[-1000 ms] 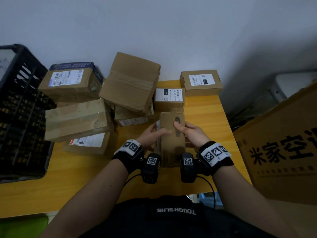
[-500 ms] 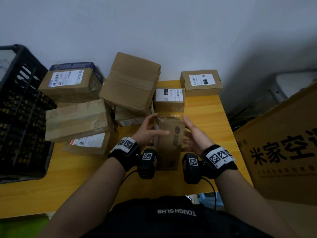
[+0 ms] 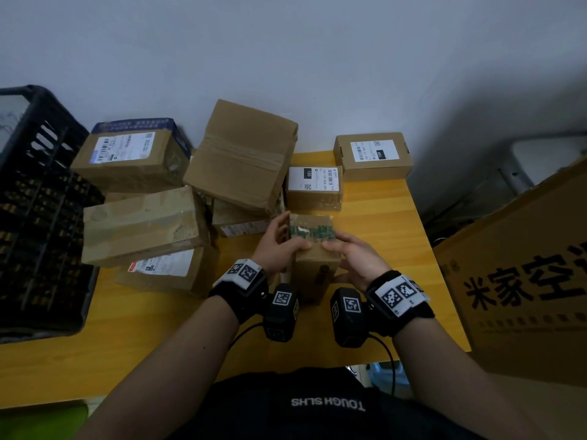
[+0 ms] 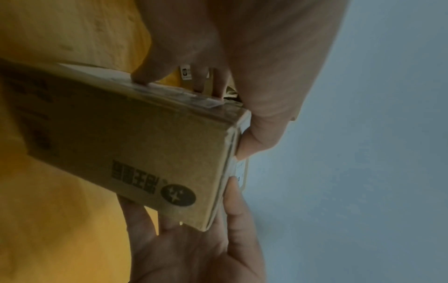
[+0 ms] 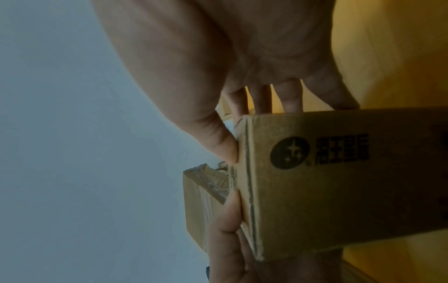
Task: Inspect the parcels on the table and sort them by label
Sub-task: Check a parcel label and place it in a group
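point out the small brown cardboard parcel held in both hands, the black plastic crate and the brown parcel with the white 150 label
small brown cardboard parcel [image 3: 313, 271], head view, near side face
black plastic crate [image 3: 41, 217], head view, slatted wall
brown parcel with white 150 label [image 3: 314, 180], head view, label on top

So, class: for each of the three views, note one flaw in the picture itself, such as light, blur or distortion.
Head view: wide-angle bending curves the table edges, a shadow darkens the right wall, and the held parcel is slightly blurred. Left wrist view: dim, soft, left hand out of focus. Right wrist view: parcel dark towards the right edge, right hand blurred.
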